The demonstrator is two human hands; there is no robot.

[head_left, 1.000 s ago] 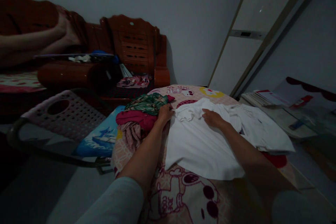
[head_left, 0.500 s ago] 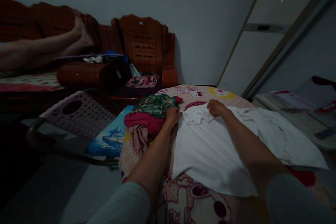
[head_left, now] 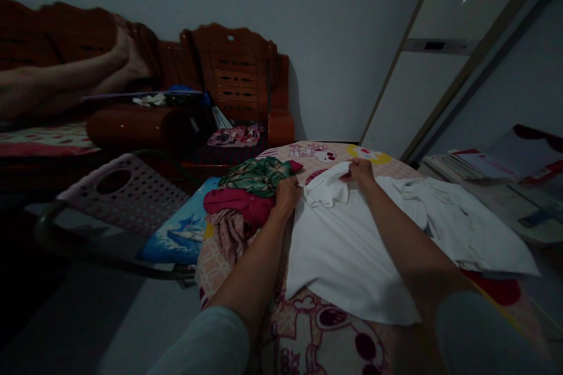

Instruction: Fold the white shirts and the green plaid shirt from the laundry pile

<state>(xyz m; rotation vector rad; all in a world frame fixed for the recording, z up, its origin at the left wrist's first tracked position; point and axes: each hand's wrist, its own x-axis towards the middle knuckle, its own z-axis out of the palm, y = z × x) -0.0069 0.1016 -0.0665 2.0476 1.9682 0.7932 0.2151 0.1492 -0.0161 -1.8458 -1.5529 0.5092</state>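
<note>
A white garment (head_left: pixel 347 258), perhaps a shirt, lies spread over the patterned cloth (head_left: pixel 308 334) in front of me. My left hand (head_left: pixel 288 193) is closed on its far left corner, close against the pile of clothes. At the far edge, my right hand (head_left: pixel 363 173) pinches the fabric and holds it slightly raised, with the edge bunched between both hands. A second white garment (head_left: pixel 479 228) lies to the right, partly behind my right forearm. Left of my left hand are a green patterned cloth (head_left: pixel 259 176), a magenta garment (head_left: pixel 241 205) and a dusty pink cloth (head_left: pixel 229 231).
A woven chair (head_left: pixel 123 190) with a blue cushion (head_left: pixel 185 228) stands at left. Behind are a wooden sofa (head_left: pixel 237 79) and another person's bare legs (head_left: pixel 83 79). Papers (head_left: pixel 488 167) lie on a side table at right, near a tall white cabinet-like unit (head_left: pixel 422 88).
My right hand has lifted the far edge of the white garment a little, raising a fold. My left hand keeps its hold on the corner. The view has shifted slightly.
</note>
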